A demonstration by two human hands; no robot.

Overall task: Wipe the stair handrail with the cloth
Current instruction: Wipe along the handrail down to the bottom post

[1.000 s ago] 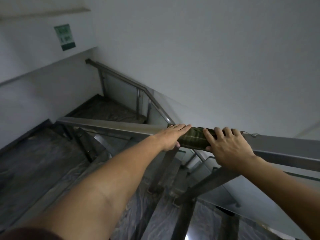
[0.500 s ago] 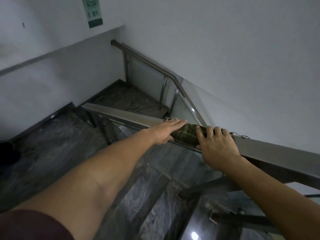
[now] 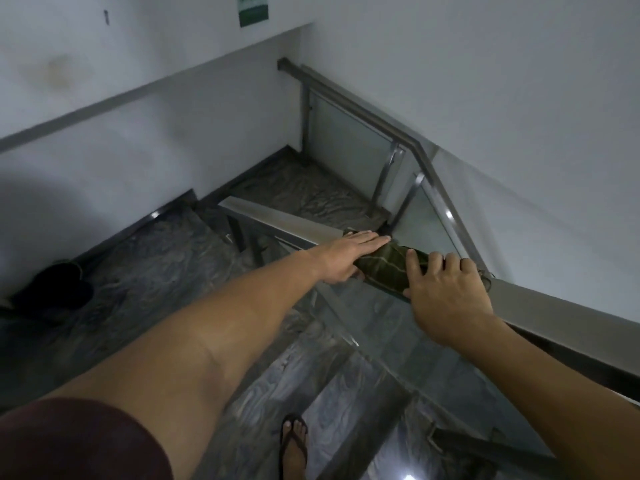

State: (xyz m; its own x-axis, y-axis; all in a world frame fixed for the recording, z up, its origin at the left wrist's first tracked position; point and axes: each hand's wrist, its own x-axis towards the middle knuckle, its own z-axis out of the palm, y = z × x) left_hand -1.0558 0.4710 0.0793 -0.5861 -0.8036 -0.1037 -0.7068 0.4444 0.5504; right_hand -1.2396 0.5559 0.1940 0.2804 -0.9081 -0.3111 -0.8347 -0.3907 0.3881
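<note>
A flat steel handrail (image 3: 284, 221) runs from the mid left down to the right edge. A dark green checked cloth (image 3: 386, 265) is wrapped over its top. My left hand (image 3: 349, 256) lies flat on the cloth's left end, fingers straight and together, thumb under the rail edge. My right hand (image 3: 441, 292) presses on the cloth's right end, its fingers curled over the rail's far side. Part of the cloth is hidden under both hands.
Dark marbled stair treads (image 3: 156, 271) drop to the left and below. A second rail with glass panels (image 3: 346, 143) descends along the white wall. A dark object (image 3: 55, 289) lies on the landing at left. My foot in a flip-flop (image 3: 293, 445) stands on a step.
Both hands have stayed on the cloth while the view tilted down and swung, bringing more of the steps and my foot into sight. The cloth sits slightly further along the rail.
</note>
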